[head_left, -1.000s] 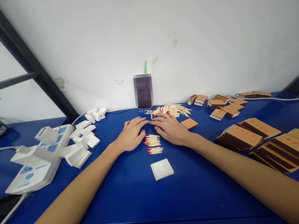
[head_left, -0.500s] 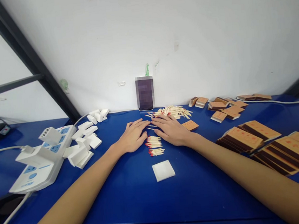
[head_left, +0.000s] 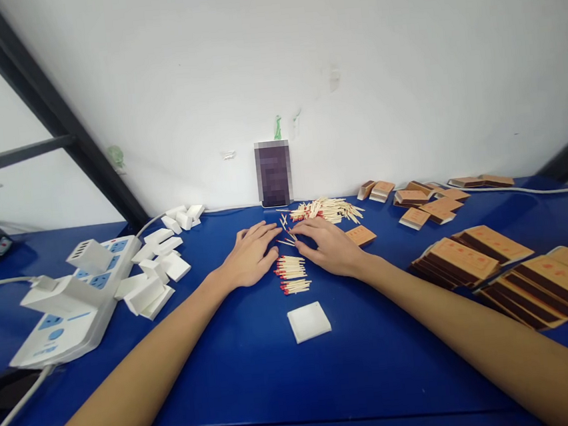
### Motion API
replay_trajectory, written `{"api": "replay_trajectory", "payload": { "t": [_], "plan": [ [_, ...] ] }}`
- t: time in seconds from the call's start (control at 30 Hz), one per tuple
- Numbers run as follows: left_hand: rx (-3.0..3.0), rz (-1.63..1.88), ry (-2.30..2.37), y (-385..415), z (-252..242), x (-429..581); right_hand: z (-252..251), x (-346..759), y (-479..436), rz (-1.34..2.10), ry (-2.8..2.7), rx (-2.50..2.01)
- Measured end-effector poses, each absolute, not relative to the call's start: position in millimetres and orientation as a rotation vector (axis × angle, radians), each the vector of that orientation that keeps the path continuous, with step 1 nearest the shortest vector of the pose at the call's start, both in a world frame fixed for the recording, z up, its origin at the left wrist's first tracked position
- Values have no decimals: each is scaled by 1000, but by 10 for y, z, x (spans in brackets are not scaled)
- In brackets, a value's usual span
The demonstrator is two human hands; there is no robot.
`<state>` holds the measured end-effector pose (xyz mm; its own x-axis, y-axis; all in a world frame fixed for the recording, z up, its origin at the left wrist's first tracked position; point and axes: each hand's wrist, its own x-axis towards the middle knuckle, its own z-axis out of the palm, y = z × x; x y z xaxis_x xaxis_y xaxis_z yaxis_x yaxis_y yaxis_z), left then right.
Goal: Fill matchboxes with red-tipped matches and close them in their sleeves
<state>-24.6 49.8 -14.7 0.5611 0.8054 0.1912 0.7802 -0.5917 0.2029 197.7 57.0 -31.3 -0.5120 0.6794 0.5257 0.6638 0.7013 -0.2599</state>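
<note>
My left hand rests on the blue table with its fingers stretched out and holds nothing. Its thumb is beside the upper row of sorted matches. Opposite it, my right hand has thumb and index finger closed around a loose match. A few more stray matches lie between the two hands. Just beyond the right fingers is a heap of red-tipped matches. A second small row of matches lies nearer to me, above a white matchbox tray. Beside my right hand is a brown matchbox sleeve.
White trays lie scattered at the left, by a power strip with plugged-in chargers. Brown matchbox sleeves fill the right side, with more behind. A pixelated upright device leans against the wall.
My fingertips have drawn apart, baring the loose matches between them. The right fingers have curled in around a match; the left hand has shifted slightly left. The view has tilted a little.
</note>
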Motion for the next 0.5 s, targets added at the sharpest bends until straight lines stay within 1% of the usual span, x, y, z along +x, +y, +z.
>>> {"api": "replay_trajectory", "payload": {
  "t": [0.27, 0.37, 0.5],
  "plan": [
    [2704, 359, 1382, 485, -129, -231, -268, 1967, 557, 82, -2415, -921],
    [2724, 308, 1377, 498, -139, -231, -274, 1959, 594, 76, -2340, -1005],
    [2723, 293, 1379, 508, -154, -236, -250, 1897, 655, -60, -2378, -1175]
  ]
}}
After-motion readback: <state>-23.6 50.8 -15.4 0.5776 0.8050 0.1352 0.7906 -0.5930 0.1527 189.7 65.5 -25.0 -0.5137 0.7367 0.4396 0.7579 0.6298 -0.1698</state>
